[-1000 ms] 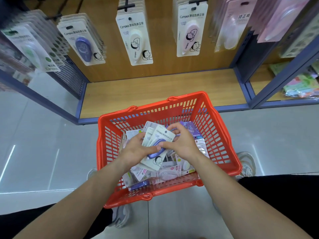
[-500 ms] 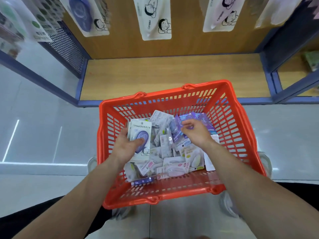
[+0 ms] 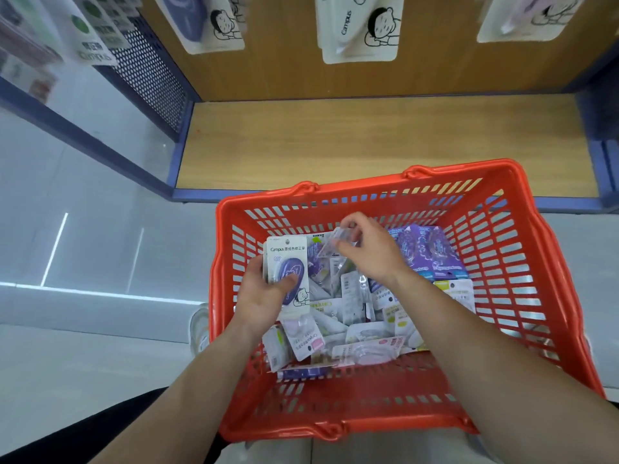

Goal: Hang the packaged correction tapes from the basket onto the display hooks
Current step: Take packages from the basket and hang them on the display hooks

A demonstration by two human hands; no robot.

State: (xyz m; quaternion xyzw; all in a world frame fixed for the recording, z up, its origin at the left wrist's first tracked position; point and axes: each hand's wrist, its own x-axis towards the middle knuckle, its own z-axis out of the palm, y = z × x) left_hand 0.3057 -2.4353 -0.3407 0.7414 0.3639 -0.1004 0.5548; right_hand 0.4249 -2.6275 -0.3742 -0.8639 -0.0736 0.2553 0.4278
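Here, in the head view, a red plastic basket (image 3: 549, 249) fills the lower middle, and both forearms reach into it. The left hand (image 3: 264, 296) holds a Campus correction tape pack (image 3: 288, 259) with a purple tape body. The thumb lies across the blister and the fingers are curled behind the card, which stands nearly upright over the basket's left side. The right hand (image 3: 371, 252) pinches a small clear-fronted pack (image 3: 335, 244) between thumb and fingertips, raised just above the heap near the far wall.

Beneath both hands lies a loose pile of packaged correction tapes (image 3: 351, 316), white, pink and yellow-green, overlapping at all angles. A cluster of purple packs (image 3: 432, 252) lies in the far right corner.

Beyond the basket is a wooden shelf base (image 3: 368, 142) with a blue frame. Above it, hanging packs (image 3: 360, 28) show along the top edge against the wooden back panel; their hooks are out of frame. A perforated metal panel (image 3: 150, 78) stands at left.
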